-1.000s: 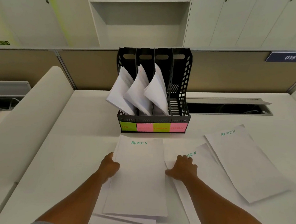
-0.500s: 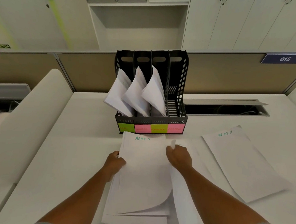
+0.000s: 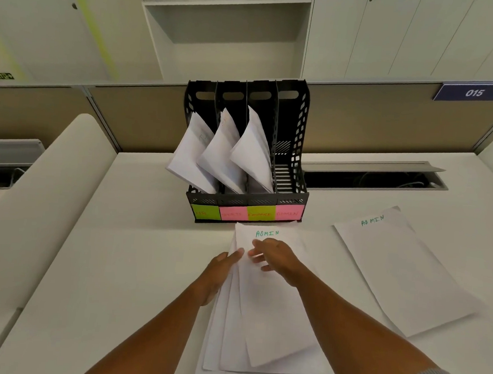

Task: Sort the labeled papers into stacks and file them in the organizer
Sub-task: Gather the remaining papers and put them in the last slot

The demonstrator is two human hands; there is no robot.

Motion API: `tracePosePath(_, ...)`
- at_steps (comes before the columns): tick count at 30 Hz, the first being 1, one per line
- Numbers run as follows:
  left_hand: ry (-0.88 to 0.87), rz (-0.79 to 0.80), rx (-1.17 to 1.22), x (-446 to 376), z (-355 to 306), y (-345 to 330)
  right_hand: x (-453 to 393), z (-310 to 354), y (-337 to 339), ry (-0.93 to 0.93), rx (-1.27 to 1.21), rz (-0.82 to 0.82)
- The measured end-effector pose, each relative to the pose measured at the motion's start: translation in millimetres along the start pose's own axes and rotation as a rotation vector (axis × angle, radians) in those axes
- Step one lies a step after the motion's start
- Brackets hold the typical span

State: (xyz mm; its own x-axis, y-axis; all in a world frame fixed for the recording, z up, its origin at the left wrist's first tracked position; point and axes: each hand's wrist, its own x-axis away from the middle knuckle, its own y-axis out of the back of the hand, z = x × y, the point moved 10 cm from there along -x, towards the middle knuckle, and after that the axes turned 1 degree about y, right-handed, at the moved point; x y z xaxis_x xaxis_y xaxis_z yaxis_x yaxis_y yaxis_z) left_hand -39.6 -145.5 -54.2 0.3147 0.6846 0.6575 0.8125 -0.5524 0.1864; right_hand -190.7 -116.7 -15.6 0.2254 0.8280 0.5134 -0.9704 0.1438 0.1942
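A loose stack of white sheets [image 3: 261, 328] lies in front of me, its top sheet marked ADMIN in green. My left hand [image 3: 219, 269] rests with straight fingers against the stack's left edge. My right hand [image 3: 275, 257] lies flat on the top sheet just below the writing. Behind the stack stands a black four-slot organizer [image 3: 291, 149] with green and pink labels on its front. Papers lean in its three left slots; the rightmost slot holds none. Another single ADMIN sheet [image 3: 402, 270] lies apart on the right.
The white desk [image 3: 124, 251] ends at a tan partition behind the organizer. An open cable trough [image 3: 374, 178] runs to the right of the organizer. A white curved panel [image 3: 46, 190] rises on the left.
The sheet that lay under my right hand has been drawn left onto the stack. Both hands came closer together and further up the stack, which now lies fanned.
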Motion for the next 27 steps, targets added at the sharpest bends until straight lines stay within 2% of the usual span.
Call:
tracePosePath(2, -0.03, 0.005, -0.037, 0.1, -1.1, -5.6, -1.7, -4.8, 26.1, 0.015, 0.052, -0.174)
tracePosePath(5, -0.075, -0.023, -0.088, -2.9, -0.3, -7.9, 6.3, -15.9, 78.0, -0.021, 0.329, -0.474)
tracePosePath(9, -0.069, -0.018, -0.084, -9.0, 2.2, -18.9, 22.3, -42.5, 121.5, -0.131, 0.633, -0.615)
tracePosePath(12, -0.078, 0.014, -0.098, -11.3, -2.1, -32.8, 30.8, -57.3, 142.6, -0.196, 0.813, -0.669)
tracePosePath(20, -0.077, 0.038, -0.125, -19.3, -7.4, -59.5, 34.1, -81.3, 184.6, -0.296, 1.042, -0.687)
tracePosePath(27, -0.077, 0.021, -0.163, -24.2, -6.1, -60.4, 26.6, -84.5, 190.0, -0.252, 0.95, -0.724)
